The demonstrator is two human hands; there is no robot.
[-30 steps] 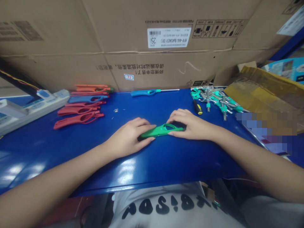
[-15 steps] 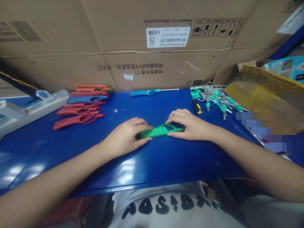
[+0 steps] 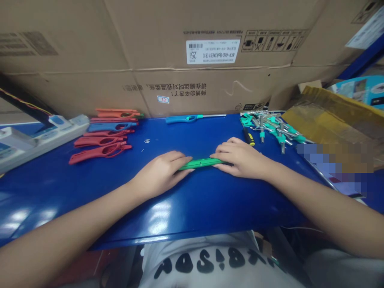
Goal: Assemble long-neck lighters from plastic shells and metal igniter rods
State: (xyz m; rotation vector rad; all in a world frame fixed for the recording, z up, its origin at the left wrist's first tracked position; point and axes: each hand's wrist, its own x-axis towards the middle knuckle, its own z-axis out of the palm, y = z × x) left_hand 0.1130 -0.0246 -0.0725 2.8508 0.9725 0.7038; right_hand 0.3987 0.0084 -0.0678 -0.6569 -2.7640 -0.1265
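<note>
A green lighter [image 3: 201, 163], its narrow edge with a seam facing me, is held level above the blue table [image 3: 192, 204]. My left hand [image 3: 166, 172] pinches its left end between thumb and fingers. Around the other end close the fingers of my right hand [image 3: 240, 158], which hide that end. Farther back lies a blue gas lighter [image 3: 183, 119] with a long metal tube pointing right. Lighter casings in red [image 3: 100, 153], blue [image 3: 112, 127] and orange [image 3: 115, 113] lie in a row at the left.
Metal tubes with turquoise parts [image 3: 273, 124] are heaped at the back right, beside a black and yellow screwdriver [image 3: 249, 138]. A white power strip [image 3: 54, 138] runs along the left. Behind stands a large cardboard box [image 3: 99, 48]; a taped carton [image 3: 327, 124] is at right.
Both hands have rolled the green lighter so its narrow edge faces me; the loop opening no longer shows. The view has shifted slightly, and the other things lie as before.
</note>
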